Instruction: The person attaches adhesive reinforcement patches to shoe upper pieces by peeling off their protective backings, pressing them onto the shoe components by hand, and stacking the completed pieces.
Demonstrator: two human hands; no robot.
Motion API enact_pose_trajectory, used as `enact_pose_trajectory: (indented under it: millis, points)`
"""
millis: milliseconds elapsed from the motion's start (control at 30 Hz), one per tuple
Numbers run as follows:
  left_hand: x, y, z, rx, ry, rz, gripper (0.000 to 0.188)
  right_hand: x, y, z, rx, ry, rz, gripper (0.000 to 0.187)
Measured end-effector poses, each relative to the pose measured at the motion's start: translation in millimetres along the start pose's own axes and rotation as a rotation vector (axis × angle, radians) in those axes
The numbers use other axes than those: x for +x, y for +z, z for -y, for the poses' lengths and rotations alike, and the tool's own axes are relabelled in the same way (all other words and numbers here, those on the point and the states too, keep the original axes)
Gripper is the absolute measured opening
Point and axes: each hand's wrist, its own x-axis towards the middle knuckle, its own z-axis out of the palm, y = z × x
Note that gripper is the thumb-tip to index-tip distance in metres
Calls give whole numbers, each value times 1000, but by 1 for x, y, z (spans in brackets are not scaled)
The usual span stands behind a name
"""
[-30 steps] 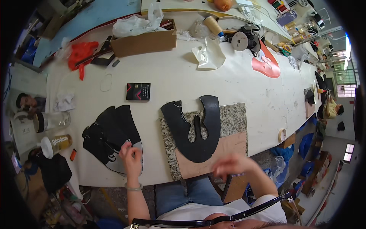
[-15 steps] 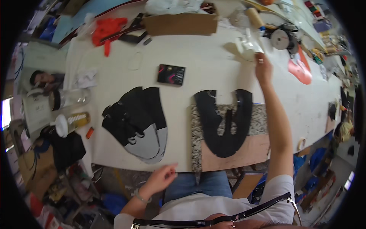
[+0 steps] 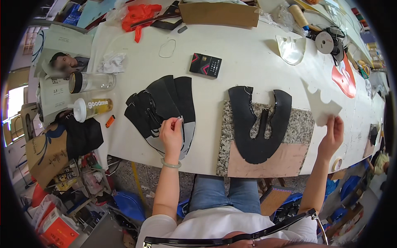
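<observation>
Over a fanned stack of black and grey shoe uppers (image 3: 180,93), my left hand (image 3: 170,134) is closed, its fingertips pinching the edge of the top one. My right hand (image 3: 332,134) grips a thin pale notched template (image 3: 322,105) by its near edge, holding it above the table at the right. Between my hands a black U-shaped shoe upper (image 3: 256,151) lies flat, toe toward me. Under it is a speckled stone slab (image 3: 304,124), whose near part bears a pinkish sheet (image 3: 285,159).
A glossy pale sheet piece (image 3: 291,49) and a pink piece (image 3: 344,80) lie at the far right. Beyond the uppers sit a black box (image 3: 205,65) and a cardboard box (image 3: 219,14). At left are a clear jar (image 3: 93,82), a lidded cup (image 3: 93,108) and an orange lighter (image 3: 110,121).
My left hand has moved forward from the table's near edge onto the stacked uppers. My right hand has come nearer and rightward, now with the pale template in it. The view has shifted.
</observation>
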Motion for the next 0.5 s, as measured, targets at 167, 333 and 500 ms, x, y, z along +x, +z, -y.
enact_pose_trajectory:
  millis: [167,333,500]
  points:
    - [-4,3,2,113,40,-50,9,-47,-20,14,72,81,28,15]
    - [-29,-11,6,72,368,200,11,-83,-36,34,203,191,133,13]
    - [-80,-56,-39,193,425,635,39,-125,-36,43,251,339,195,9]
